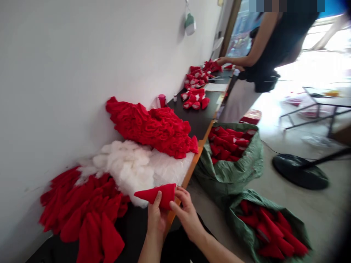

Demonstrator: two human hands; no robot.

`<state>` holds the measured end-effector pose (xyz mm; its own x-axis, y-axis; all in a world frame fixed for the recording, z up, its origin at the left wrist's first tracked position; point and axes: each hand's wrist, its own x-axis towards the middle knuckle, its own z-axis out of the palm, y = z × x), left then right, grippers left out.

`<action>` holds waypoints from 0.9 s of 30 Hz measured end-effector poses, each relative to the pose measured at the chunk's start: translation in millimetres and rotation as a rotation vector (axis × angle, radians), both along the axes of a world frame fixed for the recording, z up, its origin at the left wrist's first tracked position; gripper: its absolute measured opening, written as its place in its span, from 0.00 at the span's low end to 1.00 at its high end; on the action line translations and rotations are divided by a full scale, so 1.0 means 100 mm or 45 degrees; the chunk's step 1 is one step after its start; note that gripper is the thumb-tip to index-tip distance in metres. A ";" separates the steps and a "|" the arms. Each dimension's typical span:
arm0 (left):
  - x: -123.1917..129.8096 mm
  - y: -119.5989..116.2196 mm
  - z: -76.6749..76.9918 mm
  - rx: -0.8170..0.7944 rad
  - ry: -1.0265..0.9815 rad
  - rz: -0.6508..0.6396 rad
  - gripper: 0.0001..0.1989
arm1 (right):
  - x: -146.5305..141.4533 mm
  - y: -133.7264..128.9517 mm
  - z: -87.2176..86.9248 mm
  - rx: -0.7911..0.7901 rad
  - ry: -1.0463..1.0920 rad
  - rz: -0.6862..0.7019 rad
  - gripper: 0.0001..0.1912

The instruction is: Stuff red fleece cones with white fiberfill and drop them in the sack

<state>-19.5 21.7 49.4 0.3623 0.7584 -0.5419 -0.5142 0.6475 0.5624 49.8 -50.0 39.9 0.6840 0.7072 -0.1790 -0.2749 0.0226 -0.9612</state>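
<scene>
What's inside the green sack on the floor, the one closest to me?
The green woven sack holds a pile of red cone-shaped fabric pieces, lying at different angles. Whatever lies beneath that top layer is hidden by the pieces and the sack's folded edge.

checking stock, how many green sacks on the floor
2. One green sack sits open beside the table's orange edge, the other green sack nearer, at lower right; others may be out of view.

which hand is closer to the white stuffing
Left. The left hand sits just beside the white stuffing; the right hand is farther off, past the left.
</scene>
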 end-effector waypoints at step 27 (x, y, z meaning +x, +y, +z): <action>0.19 -0.07 0.07 -0.229 -0.176 -0.076 0.13 | 0.06 -0.15 0.03 -0.100 -0.603 0.078 0.15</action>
